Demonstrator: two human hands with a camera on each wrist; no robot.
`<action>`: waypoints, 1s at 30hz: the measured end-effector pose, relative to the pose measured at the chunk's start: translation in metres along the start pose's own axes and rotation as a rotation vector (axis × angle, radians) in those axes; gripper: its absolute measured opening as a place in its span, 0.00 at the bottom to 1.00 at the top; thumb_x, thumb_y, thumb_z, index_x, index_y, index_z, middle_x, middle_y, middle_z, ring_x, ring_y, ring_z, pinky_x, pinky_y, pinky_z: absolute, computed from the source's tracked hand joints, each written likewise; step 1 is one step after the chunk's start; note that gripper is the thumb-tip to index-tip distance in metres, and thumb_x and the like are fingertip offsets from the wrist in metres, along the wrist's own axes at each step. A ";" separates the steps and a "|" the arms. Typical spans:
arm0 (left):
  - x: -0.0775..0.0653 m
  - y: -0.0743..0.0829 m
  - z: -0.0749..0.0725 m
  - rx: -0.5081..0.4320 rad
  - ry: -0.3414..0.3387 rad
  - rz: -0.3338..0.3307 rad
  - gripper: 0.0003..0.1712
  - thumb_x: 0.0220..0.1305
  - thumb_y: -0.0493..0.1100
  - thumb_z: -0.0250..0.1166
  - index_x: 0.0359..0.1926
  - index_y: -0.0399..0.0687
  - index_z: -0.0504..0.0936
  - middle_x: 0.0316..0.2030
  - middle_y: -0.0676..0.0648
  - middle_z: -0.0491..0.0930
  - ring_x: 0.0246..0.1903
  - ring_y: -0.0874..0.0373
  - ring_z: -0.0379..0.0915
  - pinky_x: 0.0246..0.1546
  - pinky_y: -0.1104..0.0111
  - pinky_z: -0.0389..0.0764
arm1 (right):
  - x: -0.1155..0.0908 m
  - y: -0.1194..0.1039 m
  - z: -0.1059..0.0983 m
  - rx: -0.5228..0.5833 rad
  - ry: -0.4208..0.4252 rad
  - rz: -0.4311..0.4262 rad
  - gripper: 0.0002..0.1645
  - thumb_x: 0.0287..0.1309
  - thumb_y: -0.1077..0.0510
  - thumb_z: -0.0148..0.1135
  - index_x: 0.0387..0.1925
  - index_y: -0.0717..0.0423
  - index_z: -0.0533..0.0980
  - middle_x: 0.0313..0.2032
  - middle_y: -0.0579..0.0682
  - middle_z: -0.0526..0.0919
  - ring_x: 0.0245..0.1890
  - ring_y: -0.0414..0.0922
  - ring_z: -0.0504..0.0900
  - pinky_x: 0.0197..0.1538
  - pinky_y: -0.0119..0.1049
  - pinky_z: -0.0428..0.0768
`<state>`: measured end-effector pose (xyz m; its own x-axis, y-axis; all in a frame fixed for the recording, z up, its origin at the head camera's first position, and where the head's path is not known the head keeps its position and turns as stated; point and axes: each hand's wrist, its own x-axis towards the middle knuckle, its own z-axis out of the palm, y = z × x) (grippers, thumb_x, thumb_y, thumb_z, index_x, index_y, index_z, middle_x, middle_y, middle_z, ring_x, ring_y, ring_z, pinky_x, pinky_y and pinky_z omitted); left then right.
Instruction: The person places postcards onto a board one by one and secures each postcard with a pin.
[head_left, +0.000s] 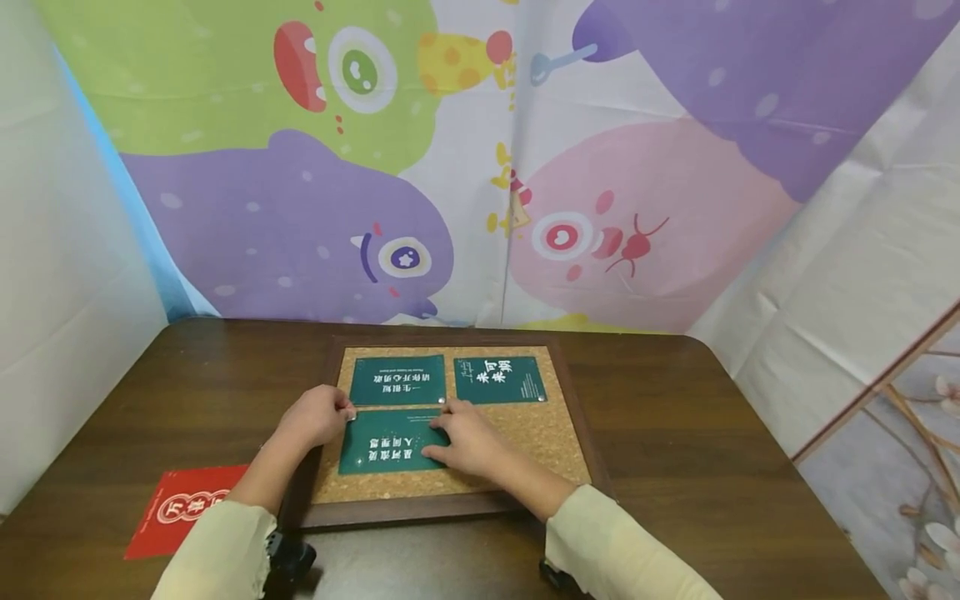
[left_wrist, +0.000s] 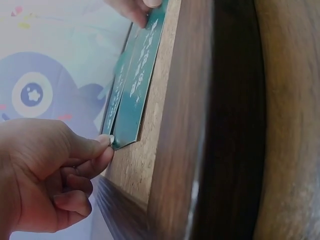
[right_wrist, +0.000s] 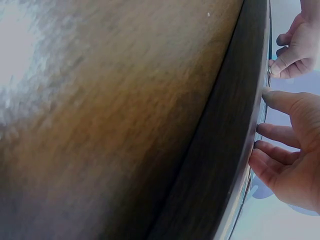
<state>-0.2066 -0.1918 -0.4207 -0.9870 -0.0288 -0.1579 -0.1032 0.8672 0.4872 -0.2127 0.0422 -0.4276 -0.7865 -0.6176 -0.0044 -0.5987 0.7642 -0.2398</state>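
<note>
A framed cork board lies on the table and bears green cards with white lettering. At the upper left corner of the near green card, my left hand pinches a small silvery thumbtack between thumb and forefinger. My right hand rests with spread fingertips on the right part of that same card. Just beyond it, the far left card has a shiny tack at its near right corner. Beside that one is the far right card, also with a tack at its near right corner.
A red card with pale lettering lies on the brown table, left of the board and partly behind the left forearm. The board's dark wooden frame stands slightly above the tabletop. A cartoon-printed curtain hangs behind the table.
</note>
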 end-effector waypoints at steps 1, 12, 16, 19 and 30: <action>0.000 0.000 0.000 -0.002 0.000 -0.008 0.09 0.60 0.42 0.55 0.26 0.43 0.78 0.24 0.48 0.74 0.23 0.57 0.65 0.20 0.69 0.63 | 0.000 0.000 0.000 0.002 -0.001 0.000 0.27 0.50 0.40 0.58 0.46 0.52 0.77 0.45 0.48 0.73 0.44 0.41 0.70 0.47 0.35 0.73; 0.001 0.000 -0.001 -0.044 -0.009 -0.062 0.09 0.58 0.43 0.56 0.27 0.44 0.78 0.25 0.48 0.74 0.24 0.57 0.66 0.20 0.69 0.63 | -0.002 0.001 0.000 0.018 -0.005 0.008 0.27 0.50 0.40 0.58 0.47 0.53 0.76 0.45 0.49 0.72 0.44 0.42 0.70 0.48 0.35 0.73; 0.002 0.001 -0.002 -0.047 -0.002 -0.084 0.09 0.57 0.44 0.57 0.26 0.44 0.77 0.24 0.48 0.73 0.24 0.57 0.65 0.20 0.69 0.62 | -0.002 0.001 0.000 0.015 -0.002 0.009 0.27 0.50 0.40 0.57 0.47 0.52 0.76 0.45 0.49 0.72 0.44 0.41 0.69 0.47 0.35 0.73; 0.003 0.001 -0.001 -0.047 0.000 -0.087 0.08 0.56 0.44 0.57 0.27 0.44 0.78 0.26 0.47 0.74 0.25 0.56 0.66 0.21 0.69 0.63 | -0.002 0.001 -0.001 0.008 -0.005 0.006 0.27 0.50 0.40 0.57 0.47 0.52 0.76 0.46 0.49 0.73 0.44 0.41 0.70 0.48 0.35 0.73; -0.002 -0.017 0.003 -0.172 0.033 0.067 0.10 0.59 0.43 0.57 0.32 0.39 0.76 0.31 0.43 0.76 0.29 0.55 0.66 0.25 0.69 0.67 | -0.001 0.000 -0.001 -0.014 -0.003 -0.009 0.28 0.50 0.39 0.57 0.47 0.52 0.76 0.47 0.49 0.73 0.47 0.43 0.71 0.50 0.36 0.73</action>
<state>-0.2031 -0.2053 -0.4310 -0.9956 0.0070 -0.0935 -0.0543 0.7702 0.6355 -0.2119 0.0435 -0.4271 -0.7806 -0.6250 -0.0055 -0.6079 0.7612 -0.2260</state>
